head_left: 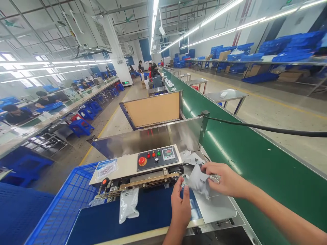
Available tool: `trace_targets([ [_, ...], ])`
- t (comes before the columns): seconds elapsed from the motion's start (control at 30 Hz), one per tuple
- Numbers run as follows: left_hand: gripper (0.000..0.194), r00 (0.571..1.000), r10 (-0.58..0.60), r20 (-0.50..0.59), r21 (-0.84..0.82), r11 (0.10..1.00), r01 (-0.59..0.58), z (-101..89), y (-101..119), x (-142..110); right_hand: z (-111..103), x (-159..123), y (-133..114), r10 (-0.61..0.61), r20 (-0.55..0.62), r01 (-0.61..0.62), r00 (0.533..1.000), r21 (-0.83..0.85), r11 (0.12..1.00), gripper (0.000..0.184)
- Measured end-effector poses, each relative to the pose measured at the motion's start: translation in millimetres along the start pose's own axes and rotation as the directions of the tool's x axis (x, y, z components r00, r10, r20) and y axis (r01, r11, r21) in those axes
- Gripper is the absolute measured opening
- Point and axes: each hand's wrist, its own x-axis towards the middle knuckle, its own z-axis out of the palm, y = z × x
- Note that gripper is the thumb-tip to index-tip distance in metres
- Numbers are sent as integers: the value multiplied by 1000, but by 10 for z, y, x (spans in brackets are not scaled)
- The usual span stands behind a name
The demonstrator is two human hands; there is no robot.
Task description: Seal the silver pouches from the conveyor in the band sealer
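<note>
A person's right hand point(221, 177) pinches a small white bag point(196, 179) over a metal plate point(219, 207) beside a blue belt point(153, 209), while the left hand point(181, 204), fingers parted, cups near it, apparently holding nothing. This looks like lining up the bag with the machine point(153, 163); the next move calls for a flat, straight top edge
</note>
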Motion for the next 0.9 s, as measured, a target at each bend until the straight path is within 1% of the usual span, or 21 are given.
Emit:
trace_targets([
  [0.03,68,996,3,94,4,1000,-4,67,9,25,-3,-48,-78,-4,36,3,999,28,1000,9],
  [0.1,65,967,-11,254,-4,1000,12,173,5,35,79,-148,-131,35,63,-41,997,92,995,8],
  [0.13,65,955,-22,297,-8,1000,26,207,-8,21,159,-205,-111,84,35,-88,996,136,987,5],
  [0.17,64,951,-32,308,-7,999,36,225,-26,-1,260,-266,-69,158,-12,-152,987,195,969,2],
  [0.2,64,956,-38,291,-3,999,40,227,-48,-27,375,-331,-15,254,-62,-229,965,268,936,10],
  [0.23,64,965,-41,260,6,999,41,215,-71,-55,500,-398,43,353,-90,-303,931,348,887,20],
  [0.3,63,976,-42,211,41,999,35,159,-116,-102,750,-523,138,510,-66,-423,858,473,773,35],
  [0.37,60,983,-44,179,86,996,29,92,-162,-121,969,-609,187,584,4,-500,812,521,692,43],
  [0.43,57,989,-60,136,116,992,44,53,-221,-99,1137,-638,212,641,9,-535,768,560,633,48],
  [0.47,55,991,-88,105,106,991,77,54,-258,-72,1201,-631,228,686,-7,-552,728,587,592,49],
  [0.53,52,980,-198,22,4,980,198,99,-344,10,1296,-583,288,780,-33,-584,625,644,494,46],
  [0.6,50,938,-346,-35,-160,928,336,175,-429,113,1356,-513,384,852,-32,-610,523,684,400,42],
  [0.63,50,915,-400,-49,-227,897,379,210,-466,164,1377,-475,437,870,-22,-616,493,697,367,40],
  [0.7,50,891,-450,-65,-302,860,412,242,-517,252,1412,-395,530,882,7,-614,471,720,323,37],
  [0.77,51,888,-453,-77,-329,852,406,205,-538,308,1458,-311,578,881,47,-622,471,726,293,35],
  [0.83,53,886,-455,-94,-358,845,396,106,-535,329,1536,-219,564,873,95,-639,478,719,271,32],
  [0.9,56,884,-453,-115,-383,841,381,-27,-515,327,1651,-122,496,860,135,-651,491,713,260,30],
])
